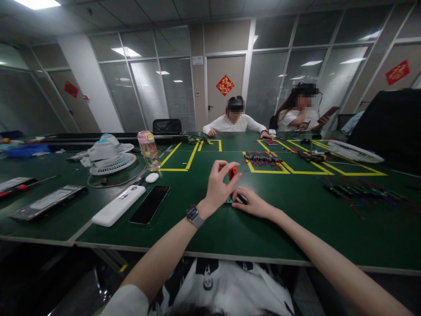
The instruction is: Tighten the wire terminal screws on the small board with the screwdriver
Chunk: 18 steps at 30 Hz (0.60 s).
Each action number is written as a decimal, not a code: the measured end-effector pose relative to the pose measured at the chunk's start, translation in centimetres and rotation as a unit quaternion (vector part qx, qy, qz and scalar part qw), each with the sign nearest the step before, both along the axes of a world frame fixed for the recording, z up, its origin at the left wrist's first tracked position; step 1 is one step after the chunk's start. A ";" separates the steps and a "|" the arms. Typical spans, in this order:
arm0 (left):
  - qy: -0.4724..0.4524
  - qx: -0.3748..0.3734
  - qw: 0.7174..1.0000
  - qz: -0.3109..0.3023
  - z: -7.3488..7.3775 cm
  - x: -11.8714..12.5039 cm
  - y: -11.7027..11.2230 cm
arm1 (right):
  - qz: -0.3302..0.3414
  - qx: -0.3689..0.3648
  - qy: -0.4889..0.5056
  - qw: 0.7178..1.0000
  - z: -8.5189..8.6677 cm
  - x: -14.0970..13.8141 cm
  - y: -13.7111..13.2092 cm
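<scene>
My left hand [219, 183] is raised a little above the green table [296, 219], its fingers pinched on a small orange and black part [232, 172]. A watch sits on that wrist. My right hand [251, 202] rests on the table just right of it, fingers curled over a small dark circuit board [237, 199] that it presses down. Most of the board is hidden under the fingers.
A black phone [149, 204], a white power bank [119, 205], a white earbud case [151, 177], a pink-capped bottle [149, 150] and white fans [110, 156] lie to the left. Bundles of coloured wires [263, 159] and boards [355, 191] lie ahead and right. Two people sit across.
</scene>
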<state>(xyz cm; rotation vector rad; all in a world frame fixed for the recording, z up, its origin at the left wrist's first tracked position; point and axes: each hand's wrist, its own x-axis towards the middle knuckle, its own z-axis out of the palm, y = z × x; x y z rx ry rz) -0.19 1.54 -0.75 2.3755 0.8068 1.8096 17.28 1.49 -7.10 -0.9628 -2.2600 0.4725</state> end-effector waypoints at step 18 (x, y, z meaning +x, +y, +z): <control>0.184 0.166 0.966 0.080 -0.5 -0.3 0.2 | -0.007 0.015 -0.009 1.000 -1.1 0.2 0.8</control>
